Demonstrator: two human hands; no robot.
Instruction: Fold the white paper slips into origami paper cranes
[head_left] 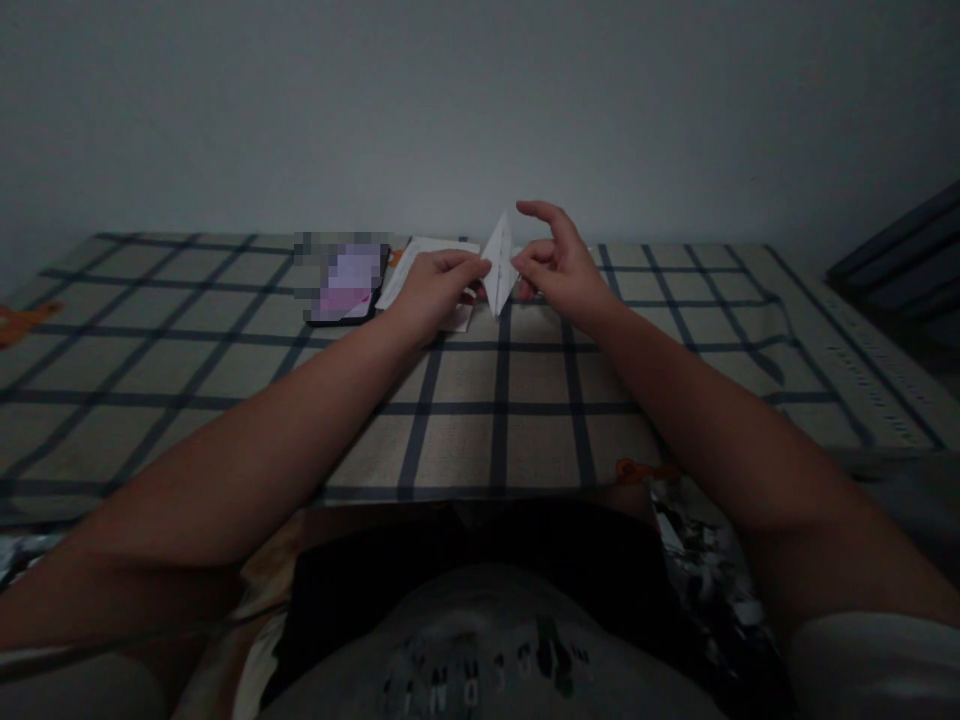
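A piece of folded white paper [499, 268], diamond-shaped with pointed top and bottom, is held up just above the table. My left hand [442, 285] pinches its left edge between thumb and fingers. On the opposite side, my right hand [559, 265] has thumb and a bent finger closed at the paper's right edge, while its index finger sticks up and away. Behind my left hand lie flat sheets of white paper [424, 258], partly covered by that hand. Some more white shows behind my right hand, too hidden to make out.
A phone [349, 285] with a lit screen lies left of the sheets, partly blurred out. A checked cloth [465, 400] covers the table, which meets a plain wall [480, 110]. Orange shapes [30, 322] show at the left. Dark slats [900, 250] stand at the right.
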